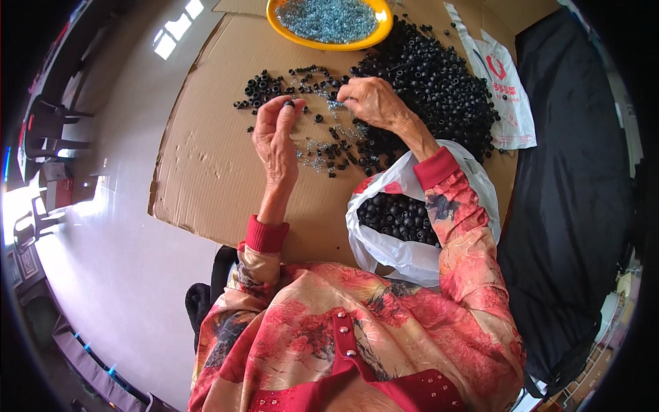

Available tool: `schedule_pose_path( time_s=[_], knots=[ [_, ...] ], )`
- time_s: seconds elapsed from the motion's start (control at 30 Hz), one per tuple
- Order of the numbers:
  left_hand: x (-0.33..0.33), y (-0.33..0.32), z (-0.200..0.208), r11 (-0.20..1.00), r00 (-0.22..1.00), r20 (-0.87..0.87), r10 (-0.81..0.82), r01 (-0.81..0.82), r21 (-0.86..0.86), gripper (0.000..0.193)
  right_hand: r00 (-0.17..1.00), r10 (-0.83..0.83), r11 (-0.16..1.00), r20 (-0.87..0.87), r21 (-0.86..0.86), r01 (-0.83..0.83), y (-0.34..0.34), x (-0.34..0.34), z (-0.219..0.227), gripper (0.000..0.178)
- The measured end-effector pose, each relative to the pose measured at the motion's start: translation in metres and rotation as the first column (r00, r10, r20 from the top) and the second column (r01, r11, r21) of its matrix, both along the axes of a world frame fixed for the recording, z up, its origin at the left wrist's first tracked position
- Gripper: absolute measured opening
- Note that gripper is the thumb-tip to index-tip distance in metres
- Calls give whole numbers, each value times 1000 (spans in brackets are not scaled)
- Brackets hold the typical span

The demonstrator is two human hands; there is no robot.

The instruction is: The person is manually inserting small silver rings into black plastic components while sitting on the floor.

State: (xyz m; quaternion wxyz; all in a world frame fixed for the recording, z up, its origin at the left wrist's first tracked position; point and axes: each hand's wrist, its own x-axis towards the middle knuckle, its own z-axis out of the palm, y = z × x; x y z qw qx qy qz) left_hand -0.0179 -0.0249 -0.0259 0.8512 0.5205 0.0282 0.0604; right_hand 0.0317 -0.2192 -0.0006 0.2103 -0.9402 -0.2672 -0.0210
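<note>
Between the thumb and fingertips of my left hand [276, 144] sits a round black bead [289, 104]. My right hand [376, 103] is closed in a pinch over small clear bluish pieces [334, 105] at the edge of the black pile; whatever its fingertips hold is too small to make out. A large heap of black beads [439, 82] spreads to the right of that hand. A smaller group of black beads [264, 88] lies just beyond my left hand. More small black pieces [334, 151] and clear bits are scattered between and below my hands.
Everything lies on a cardboard sheet [206, 147]. At the far edge stands a yellow bowl [276, 26] of clear bluish pieces. A white plastic bag [364, 247] holding black beads is under my right forearm. A flattened white bag [511, 113] and black fabric [566, 206] lie right.
</note>
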Motion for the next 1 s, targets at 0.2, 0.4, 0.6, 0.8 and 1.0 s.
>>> schedule_pose_path(
  time_s=[0.2,0.4,0.6,0.8,1.0],
  knots=[
    [1,3,-5,997,1000,7,-18,17,72,19,999,46,998,20,42,-47,8,2,6,12],
    [-5,-3,2,994,998,16,-65,64,88,18,999,20,1000,-25,15,-19,6,0,2,9],
    [-7,-12,-9,829,975,144,-169,62,556,16,981,-179,984,73,-9,181,-4,5,6,12],
    [-8,-5,-11,621,935,299,-189,-122,774,14,996,-82,991,-34,-105,78,0,4,0,13],
    [-6,0,-5,683,971,210,-111,-79,726,13,992,-126,992,-26,24,126,-8,5,8,15]
  ],
)
